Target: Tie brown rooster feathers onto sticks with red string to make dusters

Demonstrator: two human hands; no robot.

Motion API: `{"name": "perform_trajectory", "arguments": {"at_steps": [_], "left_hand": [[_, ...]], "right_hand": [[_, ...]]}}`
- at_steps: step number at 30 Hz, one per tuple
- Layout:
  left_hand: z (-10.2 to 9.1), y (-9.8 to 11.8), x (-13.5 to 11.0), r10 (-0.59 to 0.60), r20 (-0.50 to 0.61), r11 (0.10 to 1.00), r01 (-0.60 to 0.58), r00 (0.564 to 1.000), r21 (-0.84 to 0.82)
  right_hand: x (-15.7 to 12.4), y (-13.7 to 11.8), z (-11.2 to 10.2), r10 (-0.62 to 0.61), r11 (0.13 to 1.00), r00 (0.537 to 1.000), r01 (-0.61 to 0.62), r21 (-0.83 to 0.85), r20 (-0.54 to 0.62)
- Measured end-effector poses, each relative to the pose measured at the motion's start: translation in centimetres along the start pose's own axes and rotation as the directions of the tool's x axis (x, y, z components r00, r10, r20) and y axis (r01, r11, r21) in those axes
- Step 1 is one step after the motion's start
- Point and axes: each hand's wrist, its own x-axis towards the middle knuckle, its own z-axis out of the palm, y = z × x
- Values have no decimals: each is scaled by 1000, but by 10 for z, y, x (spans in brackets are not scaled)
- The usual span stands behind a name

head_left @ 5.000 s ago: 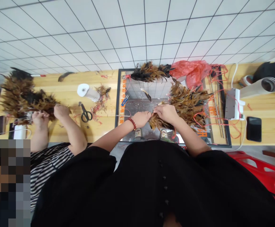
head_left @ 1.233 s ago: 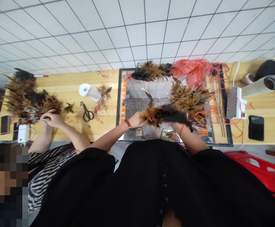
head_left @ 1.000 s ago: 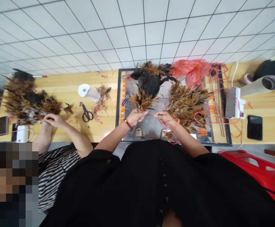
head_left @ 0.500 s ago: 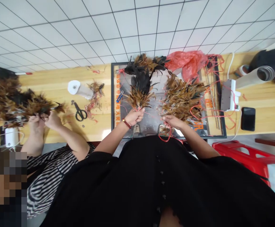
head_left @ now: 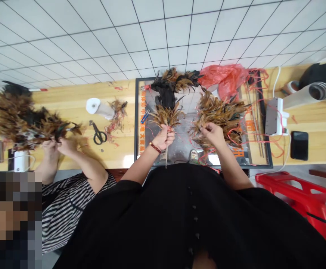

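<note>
My left hand (head_left: 165, 138) is closed round the thin stick of a feather duster (head_left: 167, 115), just below its brown and black feathers. The bare stick end points down toward my body. Pink string shows near those fingers. At the right, my right hand (head_left: 213, 133) has its fingers pinched at the lower left edge of a pile of loose brown feathers (head_left: 221, 112); feather tips appear to be between them. Blue thread snips (head_left: 145, 117) lie left of the duster. The duster's dark upper part reaches toward more black and brown feathers (head_left: 176, 79) at the back.
A red plastic bag (head_left: 224, 76) lies behind the pile, thin rods (head_left: 254, 119) beside it. Rightward are a power strip (head_left: 275, 116), a phone (head_left: 299, 145) and a red stool (head_left: 300, 190). Leftward are scissors (head_left: 99, 135), a white roll (head_left: 99, 108) and a co-worker's hands (head_left: 56, 145) with feathers.
My right hand has left the pink string and moved up to the feather pile. My left hand still grips the duster, its stick now showing below. The view has shifted slightly.
</note>
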Motion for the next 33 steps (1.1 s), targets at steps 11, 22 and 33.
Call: {"name": "perform_trajectory", "arguments": {"at_steps": [11, 22, 33], "left_hand": [[10, -4, 4, -62, -1, 995, 62, 998, -79], [16, 2, -3, -11, 45, 997, 8, 999, 83], [-2, 33, -1, 18, -149, 962, 23, 989, 271]], "right_hand": [[5, -73, 82, -83, 737, 974, -82, 671, 211], [8, -58, 86, -45, 831, 997, -1, 556, 70], [-3, -38, 60, 34, 895, 969, -138, 423, 244]]}}
